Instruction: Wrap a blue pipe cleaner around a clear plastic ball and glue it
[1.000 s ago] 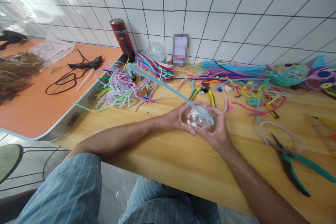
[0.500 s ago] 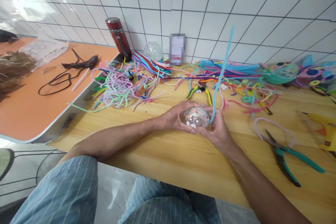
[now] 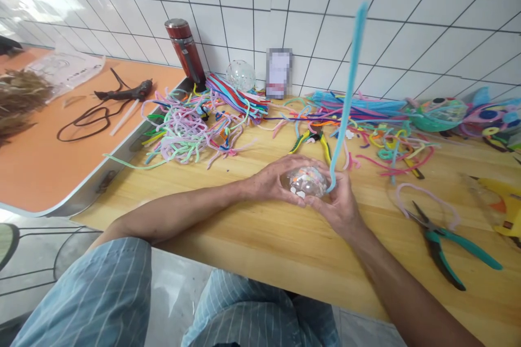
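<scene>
Head view: clear ball (image 3: 303,183) cupped over wooden table (image 3: 244,244) between left hand (image 3: 266,180) and right hand (image 3: 340,203), with fingers part-curled, closed round its sides. Seemingly part-done: already with coloured bits (image 3: 312,173) in or on ball, plus one blue stem (image 3: 349,92) upright at right edge; cannot tell whether attached or pinched. Apparently unused: loose stems (image 3: 183,135), too tangled to count. Counted: one second ball (image 3: 241,75), two pliers (yellow-handled (image 3: 326,147), teal-handled (image 3: 433,232)), one flask (image 3: 187,57), one phone (image 3: 279,73).
</scene>
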The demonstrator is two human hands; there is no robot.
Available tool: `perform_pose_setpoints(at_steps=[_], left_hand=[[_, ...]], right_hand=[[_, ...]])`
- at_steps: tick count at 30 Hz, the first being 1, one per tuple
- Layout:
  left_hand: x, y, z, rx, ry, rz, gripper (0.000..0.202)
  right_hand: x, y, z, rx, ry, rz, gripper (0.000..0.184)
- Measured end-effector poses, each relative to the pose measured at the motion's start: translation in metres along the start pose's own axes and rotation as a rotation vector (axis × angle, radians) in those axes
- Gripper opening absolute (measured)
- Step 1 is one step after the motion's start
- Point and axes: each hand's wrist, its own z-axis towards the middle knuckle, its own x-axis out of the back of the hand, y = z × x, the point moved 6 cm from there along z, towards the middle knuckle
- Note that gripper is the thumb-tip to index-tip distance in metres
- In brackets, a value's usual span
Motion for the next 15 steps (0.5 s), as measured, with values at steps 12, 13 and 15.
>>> perform_pose_setpoints(at_steps=[12,13,15], left_hand=[[-0.0039,-0.0014,-0.0055,-0.028,0.000,-0.037,0.112],[-0.0043,-0.0034,-0.0063,-0.003,0.002,-0.048,0.117],[-0.0048,-0.0050,-0.0067,0.005,-0.001,-0.046,0.122]], right_hand=[[0.0006,0.0018,-0.0003,-0.071,-0.028,-0.033,0.073],[0.0003,0.0014,-0.0002,-0.067,-0.032,-0.026,0.073],[0.0001,0.0003,0.0002,-0.060,-0.035,-0.016,0.076]])
